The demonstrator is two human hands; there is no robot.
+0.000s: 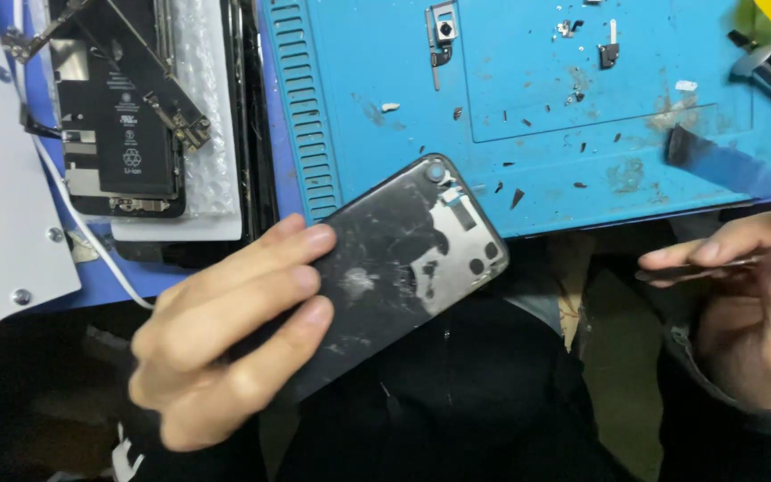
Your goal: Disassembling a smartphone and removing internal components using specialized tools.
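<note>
I hold a phone back shell point(394, 259) in my left hand point(225, 344). My fingers point(256, 272) are wrapped tight on its lower half, and 3 of them lie flat across the dark back. The shell hangs out in front of me, over my dark lap. Only its top corner, the one with the round camera hole point(436, 171), pokes over the edge of the blue mat point(528, 116) on the table.

The black coat on the shell is partly gone. Near the top I see bare grey metal where bits are off. Lower down it is cracked and white with scratches, but the black is on there, so I think a lot is left to scrape.

My right hand point(751, 312) is at the right side, well apart from the shell. Its fingers are pinched together on a thin flat tool point(698, 268) that points toward the shell.

The mat has many small dark chips point(517, 198) on it, which look like bits of the shell's coat. A small camera part point(443, 36) lies near the top of the mat. A strip of dark blue film point(725, 165) lies at the right.

To the left, another phone point(122, 107) lies open with its black battery showing. A white cable point(91, 241) runs beside it.
</note>
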